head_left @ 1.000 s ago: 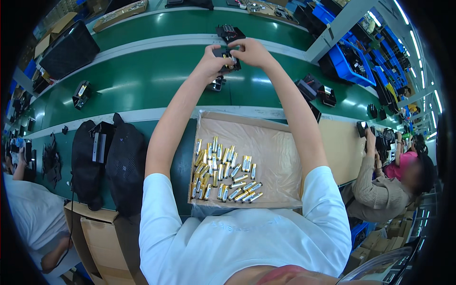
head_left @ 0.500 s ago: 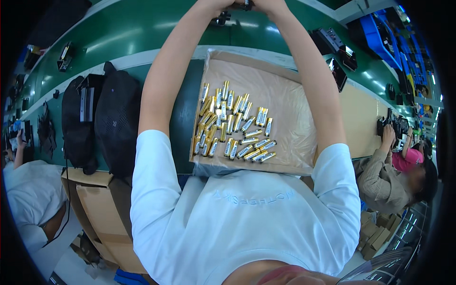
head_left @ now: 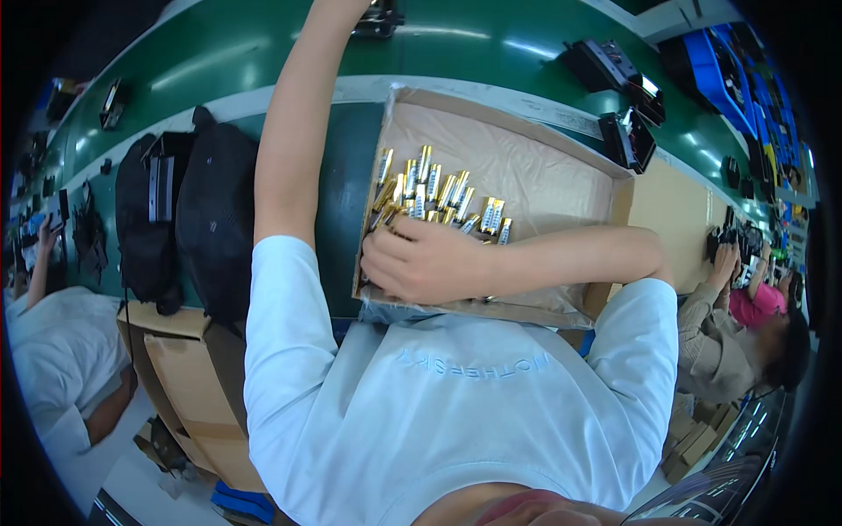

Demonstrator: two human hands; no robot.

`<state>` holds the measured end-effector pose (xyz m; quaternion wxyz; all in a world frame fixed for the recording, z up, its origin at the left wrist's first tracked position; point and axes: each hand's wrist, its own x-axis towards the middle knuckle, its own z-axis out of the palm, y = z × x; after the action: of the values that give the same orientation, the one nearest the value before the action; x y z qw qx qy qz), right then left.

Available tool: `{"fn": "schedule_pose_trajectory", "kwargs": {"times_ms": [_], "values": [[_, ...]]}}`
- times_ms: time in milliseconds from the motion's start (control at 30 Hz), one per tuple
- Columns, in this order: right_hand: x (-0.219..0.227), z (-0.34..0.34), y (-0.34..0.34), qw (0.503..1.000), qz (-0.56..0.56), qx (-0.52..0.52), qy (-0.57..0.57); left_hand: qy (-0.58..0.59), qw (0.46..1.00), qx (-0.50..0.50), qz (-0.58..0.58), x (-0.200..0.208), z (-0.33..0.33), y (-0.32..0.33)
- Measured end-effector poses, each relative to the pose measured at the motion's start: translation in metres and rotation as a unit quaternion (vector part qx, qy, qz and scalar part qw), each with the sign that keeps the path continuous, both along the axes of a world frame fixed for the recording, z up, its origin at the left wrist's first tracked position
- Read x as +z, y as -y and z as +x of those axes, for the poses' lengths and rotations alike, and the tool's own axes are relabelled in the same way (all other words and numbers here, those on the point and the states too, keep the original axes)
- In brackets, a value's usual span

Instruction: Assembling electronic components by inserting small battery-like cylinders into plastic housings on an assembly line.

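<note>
Right hand now rests on batteries in cardboard box.

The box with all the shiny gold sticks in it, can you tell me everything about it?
The cardboard box is shallow, open-topped and brown, lined with pale crinkled plastic. It sits at the edge of the green conveyor table, against the person's chest. Gold and silver batteries lie heaped in its near left part. The right hand reaches into it, resting on the pile. One corner flap looks torn.
</note>
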<state>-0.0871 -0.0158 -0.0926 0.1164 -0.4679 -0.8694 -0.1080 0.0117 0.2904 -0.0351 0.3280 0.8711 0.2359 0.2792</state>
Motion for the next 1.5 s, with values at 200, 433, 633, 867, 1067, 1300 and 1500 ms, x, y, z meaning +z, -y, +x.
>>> {"fn": "schedule_pose_trajectory", "kwargs": {"times_ms": [200,433,633,867,1067,1300,1500], "values": [[-0.006,-0.005,-0.001,0.999,-0.029,-0.016,0.018,-0.008,0.918,0.162,0.363,-0.04,0.028,0.02],[-0.007,-0.012,0.001,0.994,-0.106,-0.029,-0.021,-0.075,0.961,-0.25,0.088,-0.031,0.059,0.071],[-0.007,-0.029,-0.017,0.963,-0.258,-0.077,0.003,-0.043,0.946,-0.307,0.09,-0.023,0.124,0.122],[-0.017,-0.016,-0.027,0.953,-0.297,-0.029,-0.056,-0.249,0.814,-0.315,0.421,-0.005,0.104,0.158],[-0.021,0.003,-0.019,0.972,-0.209,0.048,-0.099,-0.238,0.852,-0.315,0.344,0.004,0.04,0.109],[0.03,0.054,-0.009,0.95,-0.257,-0.025,-0.173,-0.374,0.919,-0.096,0.077,0.028,0.034,0.11],[0.072,0.135,0.0,0.874,-0.24,-0.17,-0.388,-0.307,0.948,0.058,0.058,0.0,0.06,0.079]]}}
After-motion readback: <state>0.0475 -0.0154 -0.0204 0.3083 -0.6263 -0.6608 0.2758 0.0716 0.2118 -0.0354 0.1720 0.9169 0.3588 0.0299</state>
